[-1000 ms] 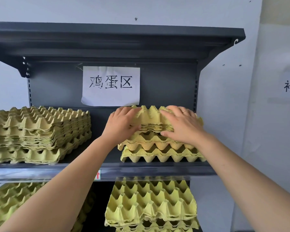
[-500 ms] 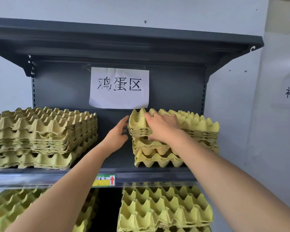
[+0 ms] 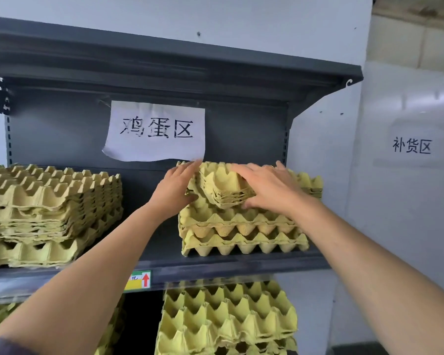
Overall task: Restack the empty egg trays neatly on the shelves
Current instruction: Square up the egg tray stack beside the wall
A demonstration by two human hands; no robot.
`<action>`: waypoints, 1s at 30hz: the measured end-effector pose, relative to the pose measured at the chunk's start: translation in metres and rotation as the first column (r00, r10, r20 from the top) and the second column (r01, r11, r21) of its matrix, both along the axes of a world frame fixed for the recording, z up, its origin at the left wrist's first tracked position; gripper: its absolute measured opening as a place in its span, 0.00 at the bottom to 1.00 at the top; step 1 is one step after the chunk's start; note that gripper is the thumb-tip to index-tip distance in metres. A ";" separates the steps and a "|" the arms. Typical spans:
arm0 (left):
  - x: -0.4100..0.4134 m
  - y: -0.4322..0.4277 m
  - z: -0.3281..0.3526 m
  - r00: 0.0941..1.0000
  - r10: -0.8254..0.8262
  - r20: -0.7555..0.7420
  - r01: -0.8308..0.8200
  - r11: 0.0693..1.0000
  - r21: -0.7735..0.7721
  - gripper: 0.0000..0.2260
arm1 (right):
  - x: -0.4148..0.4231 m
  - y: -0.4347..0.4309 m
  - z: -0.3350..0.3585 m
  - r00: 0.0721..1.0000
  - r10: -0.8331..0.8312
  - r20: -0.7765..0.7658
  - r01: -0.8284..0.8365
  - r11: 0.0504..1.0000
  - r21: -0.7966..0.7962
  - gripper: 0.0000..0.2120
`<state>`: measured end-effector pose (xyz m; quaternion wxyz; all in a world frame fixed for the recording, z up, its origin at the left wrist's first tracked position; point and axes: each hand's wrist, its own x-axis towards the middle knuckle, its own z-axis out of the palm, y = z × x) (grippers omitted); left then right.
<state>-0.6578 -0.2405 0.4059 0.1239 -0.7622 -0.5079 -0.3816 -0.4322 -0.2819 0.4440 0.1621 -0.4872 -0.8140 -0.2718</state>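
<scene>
Both my hands are up at the middle shelf of a dark grey rack. The thing I work on is a thin bundle of egg trays, which lies on top of the right stack of yellow-green egg trays. The bundle sits turned against the trays below, with one corner pointing to me at 6 o'clock.

My left hand is at 9 o'clock of the bundle. Its fingers are straight and close together, pressed flat against the left side, and the fingertips reach up to the back edge. My right hand lies on top of the bundle at 3 o'clock, palm down, with the fingers straight and a little spread. The thumb lies along the front edge; I cannot tell if it hooks under the bundle.

At 9 o'clock from my hands, well apart on the same shelf, stands a taller left stack of trays. At 12 o'clock a white paper sign is on the back panel. At 6 o'clock, on the shelf below, is a lower stack. A small price label with a red arrow is on the shelf edge at 7 o'clock. A second sign is on the wall at 2 o'clock
</scene>
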 end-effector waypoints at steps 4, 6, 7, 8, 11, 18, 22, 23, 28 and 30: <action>0.025 -0.003 0.006 0.976 0.105 -0.192 -0.076 0.985 0.153 0.32 | 0.039 0.004 -0.011 0.998 0.059 -0.016 -0.058 0.997 0.055 0.43; 0.039 -0.004 0.006 0.964 0.119 -0.239 -0.068 0.976 0.208 0.28 | 0.061 0.008 -0.015 0.998 0.069 -0.010 -0.068 0.995 0.078 0.42; 0.046 -0.005 0.007 0.962 0.124 -0.245 -0.067 0.972 0.227 0.27 | 0.071 0.010 -0.017 0.997 0.081 -0.008 -0.080 0.993 0.088 0.41; 0.052 -0.006 0.007 0.964 0.123 -0.238 -0.061 0.966 0.253 0.25 | 0.080 0.013 -0.018 0.995 0.098 -0.007 -0.097 0.990 0.100 0.40; 0.068 -0.011 0.010 0.973 0.115 -0.199 -0.035 0.930 0.365 0.22 | 0.101 0.023 -0.019 0.986 0.161 -0.033 -0.155 0.977 0.150 0.37; 0.089 -0.018 0.012 0.939 0.237 -0.249 -0.093 0.873 0.479 0.23 | 0.127 0.058 -0.019 0.962 0.264 -0.067 -0.246 0.948 0.201 0.34; 0.107 -0.025 0.008 0.913 0.251 -0.322 -0.088 0.891 0.445 0.23 | 0.135 0.082 -0.024 0.950 0.271 -0.152 -0.226 0.938 0.264 0.31; 0.110 -0.025 0.005 0.904 0.252 -0.346 -0.088 0.901 0.426 0.23 | 0.136 0.087 -0.027 0.948 0.264 -0.178 -0.215 0.943 0.255 0.29; 0.118 -0.020 -0.013 0.889 0.294 -0.352 -0.170 0.924 0.343 0.23 | 0.134 0.100 -0.050 0.943 0.236 -0.233 -0.232 0.972 0.047 0.26; 0.117 -0.019 -0.012 0.887 0.299 -0.352 -0.178 0.925 0.337 0.23 | 0.134 0.100 -0.051 0.933 0.254 -0.255 -0.264 0.964 -0.007 0.27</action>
